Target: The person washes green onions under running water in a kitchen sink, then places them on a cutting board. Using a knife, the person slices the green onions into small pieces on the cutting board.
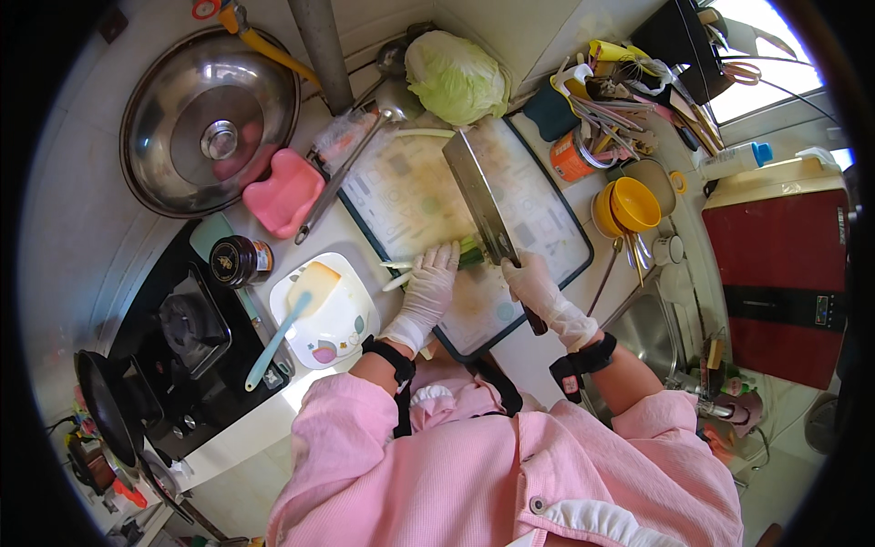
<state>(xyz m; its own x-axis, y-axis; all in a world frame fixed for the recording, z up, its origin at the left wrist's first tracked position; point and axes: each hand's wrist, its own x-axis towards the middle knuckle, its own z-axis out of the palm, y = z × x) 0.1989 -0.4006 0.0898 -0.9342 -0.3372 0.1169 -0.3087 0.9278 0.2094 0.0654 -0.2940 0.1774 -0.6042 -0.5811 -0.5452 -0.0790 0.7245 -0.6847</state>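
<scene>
Both of my hands wear thin, pale disposable gloves. With its fingers spread over a bunch of green onions [470, 251], my left hand [431, 290] presses them against a dark-rimmed cutting board [403, 181]. White stalk ends stick out to the left of that hand. My right hand [540, 290] grips the handle of a cleaver [478, 195], whose broad blade stands just right of the cut green ends and points toward the back of the board. Small green bits lie near the blade.
Behind the board sits a cabbage [456, 76]. Left are a ladle [342, 178], a pink dish [284, 195], a dark jar [236, 263], a square plate [328, 335] with a spatula [280, 338], and a gas stove [184, 335]. Right stand yellow bowls [636, 203] and a sink [642, 328].
</scene>
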